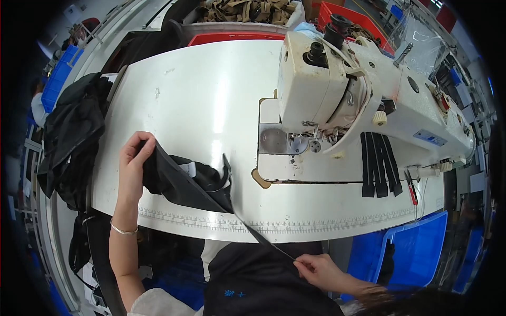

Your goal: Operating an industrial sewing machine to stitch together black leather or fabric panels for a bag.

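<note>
My left hand pinches the upper left edge of a black fabric piece, which hangs and folds over the white sewing table. A small white label shows on the fabric. From its right end a narrow black strap runs down past the table's front edge. My right hand grips the far end of that strap between thumb and fingers, and the strap is drawn fairly straight. To the right stands a white sewing machine, apart from both hands.
Several short black strips lie by the machine, next to red-handled snips. Dark fabric is heaped at the left edge. Blue bins sit below right. Behind the table are red bins and tan straps.
</note>
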`<state>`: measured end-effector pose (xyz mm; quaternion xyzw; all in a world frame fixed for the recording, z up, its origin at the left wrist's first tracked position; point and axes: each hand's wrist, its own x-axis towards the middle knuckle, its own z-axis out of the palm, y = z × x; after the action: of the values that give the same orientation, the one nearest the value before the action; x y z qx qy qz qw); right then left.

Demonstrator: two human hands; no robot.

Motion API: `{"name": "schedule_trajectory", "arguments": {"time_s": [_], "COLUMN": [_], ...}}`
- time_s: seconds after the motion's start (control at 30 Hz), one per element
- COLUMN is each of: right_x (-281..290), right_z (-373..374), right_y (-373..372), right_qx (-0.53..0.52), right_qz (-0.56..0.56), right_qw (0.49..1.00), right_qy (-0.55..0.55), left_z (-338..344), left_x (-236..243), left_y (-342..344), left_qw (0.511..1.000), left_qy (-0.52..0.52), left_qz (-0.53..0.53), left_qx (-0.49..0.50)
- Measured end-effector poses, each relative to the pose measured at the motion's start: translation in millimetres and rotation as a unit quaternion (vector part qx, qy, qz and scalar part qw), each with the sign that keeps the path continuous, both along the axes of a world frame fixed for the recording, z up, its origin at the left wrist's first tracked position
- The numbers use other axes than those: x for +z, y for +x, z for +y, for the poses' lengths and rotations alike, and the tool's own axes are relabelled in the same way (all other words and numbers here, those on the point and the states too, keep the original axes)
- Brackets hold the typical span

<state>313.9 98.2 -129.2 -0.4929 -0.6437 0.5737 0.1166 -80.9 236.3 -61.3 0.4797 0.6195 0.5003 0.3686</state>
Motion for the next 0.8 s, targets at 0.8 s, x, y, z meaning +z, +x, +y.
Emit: {"name": "schedule_trajectory", "arguments": {"time_s": [0.8], "right_x": [10], "right_z": [140], "right_y": [-81], "right_qx": [0.247], "right_qz": [-0.065], "right_qw": [0.63], "right_qy": [0.734], "left_z": [23], "left_x": [-41], "left_y": [108], "left_qw": [0.882], "left_qy": [0.107], "left_qz": [0.337], "left_qx": [-0.311]}}
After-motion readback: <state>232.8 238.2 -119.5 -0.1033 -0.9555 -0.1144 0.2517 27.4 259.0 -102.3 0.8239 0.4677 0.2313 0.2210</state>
